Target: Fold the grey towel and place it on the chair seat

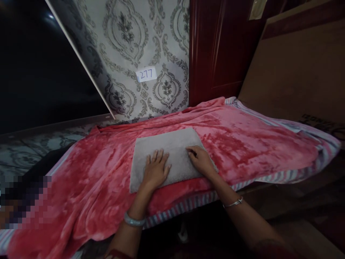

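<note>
A grey towel-like cloth (172, 144) lies flat, roughly rectangular, on a red and pink plush blanket (237, 136). My left hand (156, 169) rests palm down on the cloth's left half, its fingers stretched out and slightly spread. Over the cloth's right part is my right hand (199, 160), its fingers curled in and the thumb close to them. Whether anything is pinched inside those fingers is hidden.
Striped edging (183, 203) runs along the blanket's near side. Behind stand a patterned wall with a paper label (146, 73) reading 277 and a dark red door panel (215, 46). A large dark screen (45, 68) leans at left; a cardboard box (299, 64) stands at right.
</note>
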Available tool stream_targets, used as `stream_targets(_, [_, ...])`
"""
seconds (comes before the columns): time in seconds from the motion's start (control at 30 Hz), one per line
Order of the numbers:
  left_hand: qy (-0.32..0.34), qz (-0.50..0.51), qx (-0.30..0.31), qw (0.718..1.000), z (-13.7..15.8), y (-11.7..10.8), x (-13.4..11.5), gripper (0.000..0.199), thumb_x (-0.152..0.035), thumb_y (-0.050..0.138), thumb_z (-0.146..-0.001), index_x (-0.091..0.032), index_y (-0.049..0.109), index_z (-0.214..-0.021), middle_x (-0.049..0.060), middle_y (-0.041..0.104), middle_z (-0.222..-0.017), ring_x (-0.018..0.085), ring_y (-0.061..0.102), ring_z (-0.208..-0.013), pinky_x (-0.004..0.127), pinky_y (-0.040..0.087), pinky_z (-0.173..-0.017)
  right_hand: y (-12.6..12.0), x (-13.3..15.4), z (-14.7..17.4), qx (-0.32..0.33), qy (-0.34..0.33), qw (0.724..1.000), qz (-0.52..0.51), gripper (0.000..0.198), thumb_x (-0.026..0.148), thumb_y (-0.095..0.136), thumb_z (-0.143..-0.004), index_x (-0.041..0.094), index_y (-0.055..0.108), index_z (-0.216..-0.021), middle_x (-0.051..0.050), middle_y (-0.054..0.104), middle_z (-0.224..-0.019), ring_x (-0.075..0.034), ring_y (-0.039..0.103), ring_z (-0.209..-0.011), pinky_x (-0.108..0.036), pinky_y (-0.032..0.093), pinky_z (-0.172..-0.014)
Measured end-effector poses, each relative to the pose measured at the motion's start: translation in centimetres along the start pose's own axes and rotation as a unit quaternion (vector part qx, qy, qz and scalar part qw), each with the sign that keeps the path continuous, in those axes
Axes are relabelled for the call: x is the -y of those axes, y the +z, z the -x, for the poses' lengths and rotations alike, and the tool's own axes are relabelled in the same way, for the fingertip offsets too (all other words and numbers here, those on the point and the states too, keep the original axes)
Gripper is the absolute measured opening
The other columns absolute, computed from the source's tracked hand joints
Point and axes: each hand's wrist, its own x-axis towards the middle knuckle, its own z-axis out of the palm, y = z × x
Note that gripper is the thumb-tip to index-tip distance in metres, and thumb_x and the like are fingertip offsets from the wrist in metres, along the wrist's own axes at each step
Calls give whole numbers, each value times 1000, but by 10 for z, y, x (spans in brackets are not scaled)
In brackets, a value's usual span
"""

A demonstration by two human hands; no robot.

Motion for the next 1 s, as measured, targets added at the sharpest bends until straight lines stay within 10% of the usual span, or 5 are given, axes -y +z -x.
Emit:
stream_targets(0.23, [-122,0,3,992,15,4,45,63,-50,41,-97,-20,38,-152,12,23,-164,34,19,-151,60,20,-120,0,-3,0,-5,-1,1000,5,31,18,50,-83,19,73,-103,-9,73,-103,-22,65,-96,-38,51,-90])
stream_targets(0.6, [-187,263,-231,918,46,34,100,61,-45,50,-86,-12,54,-137,15,62,-135,30,58,-124,46,45,-108,5,-5,-1,-13,-8,1000,-12,30,17,53,-80,21,74,-100,-8,74,-103,-21,66,-97,-38,51,-92])
stream_targets(1.0, [-288,420,-197,838,33,29,110,73,-48,63,-81,-18,47,-145,5,70,-84,21,66,-69,31,52,-60,-28,-27,-36,-78,29,996,27,34,17,55,-78,21,74,-106,-8,72,-110,-24,63,-108,-44,46,-102])
